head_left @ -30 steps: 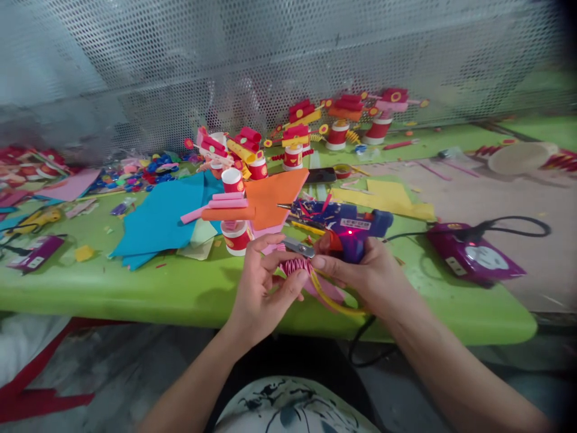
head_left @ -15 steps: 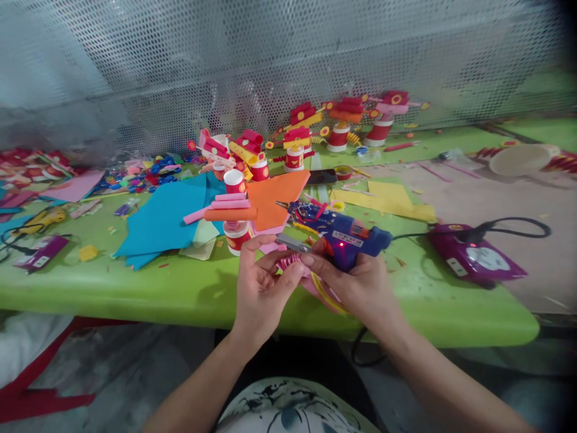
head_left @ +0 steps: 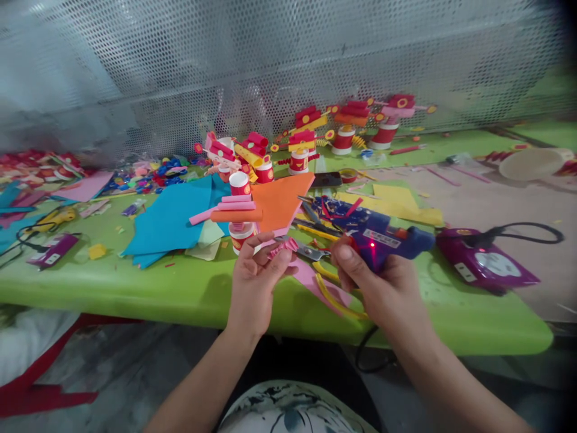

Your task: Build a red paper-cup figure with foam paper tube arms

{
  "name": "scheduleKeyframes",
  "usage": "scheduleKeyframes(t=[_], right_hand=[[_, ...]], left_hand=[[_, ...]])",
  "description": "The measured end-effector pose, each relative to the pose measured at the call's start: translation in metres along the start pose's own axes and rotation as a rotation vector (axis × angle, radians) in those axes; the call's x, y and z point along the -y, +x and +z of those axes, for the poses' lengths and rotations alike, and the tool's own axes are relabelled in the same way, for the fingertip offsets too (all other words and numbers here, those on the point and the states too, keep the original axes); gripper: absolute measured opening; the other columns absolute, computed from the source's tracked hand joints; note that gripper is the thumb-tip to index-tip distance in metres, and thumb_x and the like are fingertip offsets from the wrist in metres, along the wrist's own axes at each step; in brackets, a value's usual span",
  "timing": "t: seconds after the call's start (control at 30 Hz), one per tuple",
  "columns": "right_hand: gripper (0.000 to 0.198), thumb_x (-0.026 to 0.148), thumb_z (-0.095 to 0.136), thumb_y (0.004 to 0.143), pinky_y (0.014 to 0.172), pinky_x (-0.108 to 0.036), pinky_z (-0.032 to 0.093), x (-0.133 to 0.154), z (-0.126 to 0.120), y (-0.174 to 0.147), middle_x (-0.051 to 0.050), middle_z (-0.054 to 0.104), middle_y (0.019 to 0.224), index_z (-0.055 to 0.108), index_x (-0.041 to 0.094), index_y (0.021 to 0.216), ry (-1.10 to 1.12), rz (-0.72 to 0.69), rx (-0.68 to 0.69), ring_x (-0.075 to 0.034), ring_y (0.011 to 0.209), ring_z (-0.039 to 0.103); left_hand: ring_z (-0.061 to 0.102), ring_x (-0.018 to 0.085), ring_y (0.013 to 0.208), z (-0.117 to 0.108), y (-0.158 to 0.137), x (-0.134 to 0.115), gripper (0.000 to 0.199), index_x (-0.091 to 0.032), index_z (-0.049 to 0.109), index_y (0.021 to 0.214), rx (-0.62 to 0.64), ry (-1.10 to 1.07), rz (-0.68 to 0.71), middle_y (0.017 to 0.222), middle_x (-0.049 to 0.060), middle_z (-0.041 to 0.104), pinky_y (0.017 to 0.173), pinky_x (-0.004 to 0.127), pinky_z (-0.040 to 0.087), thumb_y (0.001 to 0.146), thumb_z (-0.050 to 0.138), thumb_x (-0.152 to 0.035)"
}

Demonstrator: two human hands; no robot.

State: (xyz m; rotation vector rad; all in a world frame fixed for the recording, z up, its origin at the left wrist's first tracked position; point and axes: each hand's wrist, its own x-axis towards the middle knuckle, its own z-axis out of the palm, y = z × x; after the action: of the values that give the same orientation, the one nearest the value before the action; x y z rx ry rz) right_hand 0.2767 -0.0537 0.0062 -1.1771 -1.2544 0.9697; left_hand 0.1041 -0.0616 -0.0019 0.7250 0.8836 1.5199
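Pink folded strip (head_left: 287, 245): pinched between thumb and fingers of the left hand (head_left: 253, 278), held up over the near part of the worktop (head_left: 180, 291). Looks like paper creased into a small concertina. Judged very light, springy along its length, easily crushed across the folds; likely to stretch or unfold if tugged. Best hold: a soft pinch at one end, flat to the pleats, no squeeze through the middle.

Glue gun (head_left: 387, 239): right hand (head_left: 391, 291) has its fingers closed about the handle, thumb to the near side. Red light showing on the body. Blue casing looks like hard plastic, so stiff and rather smooth; far heavier than the paper, probably nose-heavy. Handle is the place to take it; front end best treated as hot. Trailing cord may drag a little. Trigger hidden by the hand, cannot tell if pressed.

Close by: scissors (head_left: 312, 251) lie between the hands, yellow handles toward the right; whether the blade touches the pink folds, cannot tell. Flat pink strip (head_left: 307, 278) on the worktop below, limp-looking, best lifted by an edge. Red-and-white cup (head_left: 238, 183) beyond the left hand, rolled paper below it.
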Motion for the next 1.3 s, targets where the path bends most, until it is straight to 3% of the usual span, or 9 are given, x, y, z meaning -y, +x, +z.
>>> scheduleKeyframes(t=[0.17,0.4,0.6,0.73,0.8,0.9,1.03,1.2,1.3], right_hand=[[0.046,0.061,0.073,0.089,0.050,-0.026,0.039,0.003,-0.007,-0.013,0.002,0.053,0.054,0.059,0.022,0.068,-0.088,-0.039,0.049,-0.012,0.052,0.048],[0.043,0.061,0.076,0.084,0.041,-0.027,0.038,-0.001,-0.009,-0.024,0.000,0.056,0.055,0.065,0.022,0.071,-0.105,0.014,0.094,-0.014,0.048,0.048],[0.032,0.055,0.080,0.081,0.052,-0.031,0.052,-0.009,-0.011,-0.020,-0.004,0.065,0.065,0.075,0.024,0.081,-0.168,-0.060,0.084,-0.023,0.065,0.063],[0.029,0.051,0.078,0.085,0.062,-0.031,0.058,-0.010,-0.011,-0.017,-0.007,0.075,0.087,0.078,0.024,0.094,-0.198,-0.108,0.098,-0.024,0.079,0.068],[0.031,0.051,0.076,0.087,0.055,-0.029,0.056,-0.009,-0.010,-0.016,-0.006,0.074,0.084,0.077,0.023,0.098,-0.182,-0.079,0.131,-0.021,0.069,0.065],[0.034,0.055,0.075,0.087,0.041,-0.026,0.047,-0.007,-0.009,-0.017,-0.002,0.064,0.062,0.074,0.021,0.090,-0.145,0.009,0.172,-0.015,0.049,0.053],[0.042,0.061,0.078,0.082,0.045,-0.028,0.048,-0.001,-0.003,-0.022,-0.004,0.065,0.066,0.074,0.020,0.091,-0.098,0.074,0.094,-0.015,0.053,0.052],[0.045,0.066,0.075,0.082,0.041,-0.027,0.039,0.004,0.000,-0.024,0.000,0.053,0.054,0.072,0.022,0.082,-0.114,0.112,0.093,-0.015,0.048,0.045],[0.046,0.066,0.077,0.080,0.043,-0.028,0.041,0.004,0.000,-0.023,-0.001,0.058,0.060,0.073,0.021,0.087,-0.111,0.088,0.078,-0.015,0.050,0.046]], left_hand=[[0.079,0.013,0.084,-0.001,0.005,-0.006,0.037,-0.018,0.069,0.104,-0.097,-0.116,-0.065,0.094,0.001,0.079,0.077,0.021,0.064,0.076,0.092,-0.026],[0.078,0.012,0.085,0.001,0.008,-0.009,0.029,-0.016,0.071,0.098,-0.161,-0.187,-0.078,0.093,0.000,0.078,0.077,0.020,0.065,0.077,0.091,-0.022],[0.079,0.013,0.087,0.005,0.008,-0.009,0.035,-0.018,0.068,0.098,-0.157,-0.166,-0.053,0.091,-0.002,0.077,0.078,0.022,0.064,0.075,0.093,-0.026],[0.079,0.016,0.089,0.006,0.008,-0.009,0.036,-0.018,0.067,0.097,-0.149,-0.146,-0.052,0.089,-0.001,0.076,0.079,0.025,0.064,0.074,0.093,-0.028],[0.078,0.016,0.089,0.006,0.008,-0.009,0.035,-0.018,0.067,0.097,-0.134,-0.145,-0.047,0.089,-0.001,0.076,0.080,0.025,0.064,0.075,0.092,-0.028],[0.078,0.015,0.085,0.004,0.009,-0.008,0.033,-0.018,0.067,0.098,-0.111,-0.136,-0.027,0.088,-0.001,0.076,0.080,0.026,0.064,0.077,0.091,-0.028],[0.076,0.013,0.080,0.003,0.009,-0.008,0.033,-0.019,0.066,0.099,-0.108,-0.108,0.014,0.085,-0.002,0.076,0.078,0.026,0.063,0.078,0.090,-0.027],[0.076,0.013,0.079,0.002,0.009,-0.007,0.033,-0.020,0.065,0.101,-0.101,-0.065,0.040,0.086,-0.002,0.076,0.078,0.027,0.063,0.080,0.089,-0.030],[0.075,0.013,0.079,0.002,0.010,-0.006,0.033,-0.021,0.065,0.101,-0.098,-0.058,0.051,0.087,-0.002,0.076,0.078,0.027,0.063,0.080,0.089,-0.031]])
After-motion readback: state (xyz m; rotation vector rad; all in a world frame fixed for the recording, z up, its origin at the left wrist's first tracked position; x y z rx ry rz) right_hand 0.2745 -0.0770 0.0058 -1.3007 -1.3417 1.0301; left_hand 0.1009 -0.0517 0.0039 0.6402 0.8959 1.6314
